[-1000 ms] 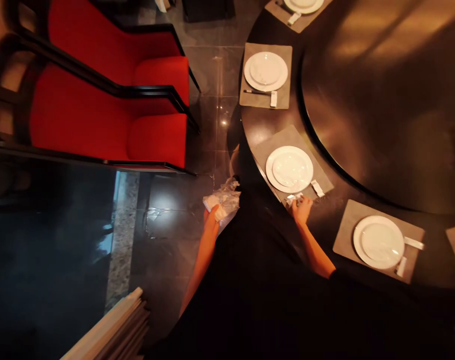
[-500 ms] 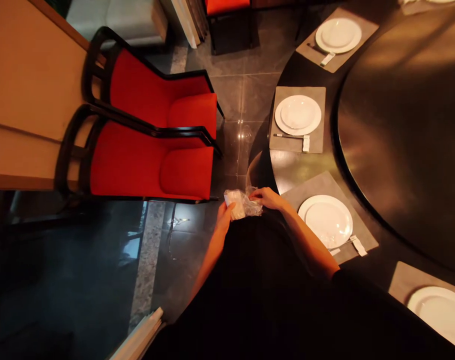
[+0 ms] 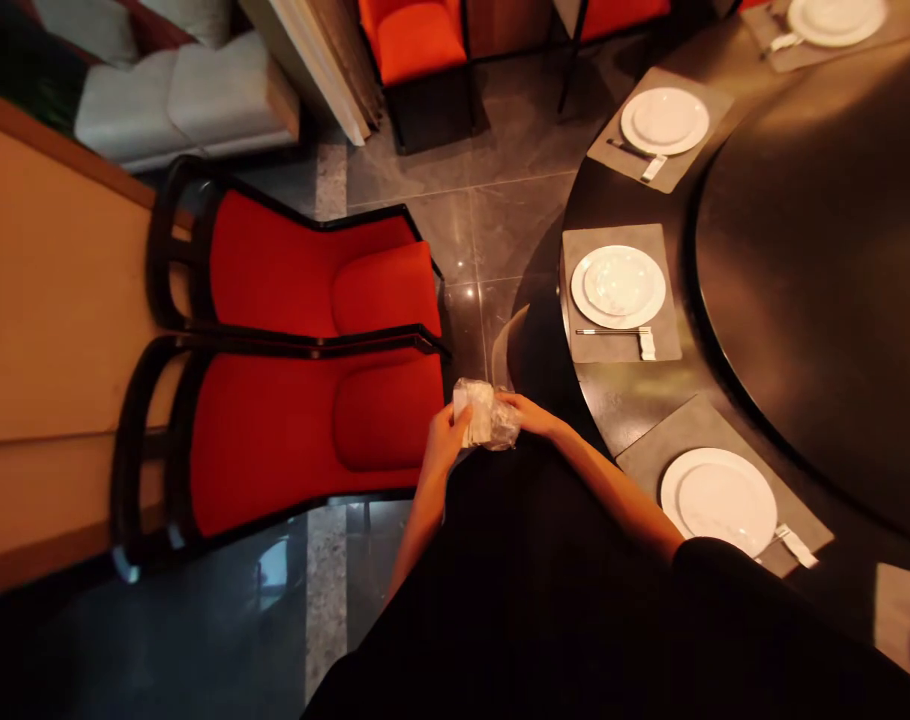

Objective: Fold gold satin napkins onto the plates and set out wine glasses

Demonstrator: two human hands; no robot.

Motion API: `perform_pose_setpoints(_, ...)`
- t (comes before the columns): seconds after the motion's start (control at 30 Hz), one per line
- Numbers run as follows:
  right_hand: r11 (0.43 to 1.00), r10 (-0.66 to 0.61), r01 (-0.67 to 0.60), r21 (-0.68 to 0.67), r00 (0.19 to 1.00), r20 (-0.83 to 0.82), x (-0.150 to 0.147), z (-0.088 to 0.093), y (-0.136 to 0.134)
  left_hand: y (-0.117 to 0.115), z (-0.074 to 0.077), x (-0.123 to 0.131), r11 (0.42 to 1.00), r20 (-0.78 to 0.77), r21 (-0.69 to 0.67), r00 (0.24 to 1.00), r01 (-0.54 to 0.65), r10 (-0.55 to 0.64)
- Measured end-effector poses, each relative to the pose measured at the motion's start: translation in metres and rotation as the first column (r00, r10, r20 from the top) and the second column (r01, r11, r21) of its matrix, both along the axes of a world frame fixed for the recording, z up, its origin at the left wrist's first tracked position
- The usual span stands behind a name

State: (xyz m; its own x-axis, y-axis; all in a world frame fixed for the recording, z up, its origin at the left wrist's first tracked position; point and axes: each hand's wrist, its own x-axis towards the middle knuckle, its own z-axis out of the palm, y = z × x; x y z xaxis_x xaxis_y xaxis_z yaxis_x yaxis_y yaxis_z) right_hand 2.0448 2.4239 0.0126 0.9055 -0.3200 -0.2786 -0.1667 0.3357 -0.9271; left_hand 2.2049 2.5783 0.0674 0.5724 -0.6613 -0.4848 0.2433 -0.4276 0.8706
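Observation:
I hold a crinkled clear plastic bag (image 3: 488, 425) with small white pieces in it, in front of my body. My left hand (image 3: 447, 435) is closed round its left side. My right hand (image 3: 528, 413) pinches its right side, fingers reaching into the plastic. To the right, a round dark table (image 3: 612, 400) carries grey placemats with white plates: one nearest me (image 3: 718, 500) with a white rest (image 3: 798, 546) beside it, another further along (image 3: 618, 286) with chopsticks (image 3: 609, 331) on a white rest.
Two red upholstered chairs with black frames (image 3: 312, 400) stand close on my left, backs to a wooden wall. A large dark turntable (image 3: 822, 280) fills the table's middle. More place settings (image 3: 663, 122) lie farther round. Grey tiled floor (image 3: 492, 220) lies between chairs and table.
My right hand left the placemat by the nearest plate and came to the bag in my left hand. The view swung left and along the table, bringing both chairs closer.

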Motion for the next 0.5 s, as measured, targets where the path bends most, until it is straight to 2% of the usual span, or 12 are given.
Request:
perform_pose_setpoints(0.07,0.993,-0.118,0.118,-0.013,0.993,-0.016,0.022,-0.002,-0.021,-0.033,0.001,0.025,0.997,-0.071,-0.050,0.996,0.058,-0.062)
perform_pose_setpoints(0.17,0.958,-0.282,0.278,-0.070,0.958,-0.051,0.044,-0.003,-0.067,-0.094,-0.010,0.049,0.991,-0.255,-0.108,0.961,0.080,-0.105)
perform_pose_setpoints(0.3,0.933,-0.337,0.324,-0.154,0.939,-0.067,0.056,-0.001,-0.139,-0.183,-0.035,0.066,0.998,-0.380,-0.067,0.925,-0.019,-0.008)
perform_pose_setpoints(0.37,0.911,-0.367,0.342,-0.231,0.927,-0.076,0.057,0.002,-0.172,-0.227,-0.041,0.074,0.997,-0.388,-0.040,0.921,-0.063,0.043)
perform_pose_setpoints(0.43,0.867,-0.428,0.381,-0.322,0.899,-0.089,0.057,0.005,-0.203,-0.270,-0.040,0.082,0.999,-0.402,-0.041,0.916,-0.021,0.003)
perform_pose_setpoints(0.5,0.827,-0.448,0.373,-0.420,0.889,-0.093,0.056,0.007,-0.232,-0.311,-0.035,0.088,0.991,-0.410,-0.061,0.903,0.117,-0.132)
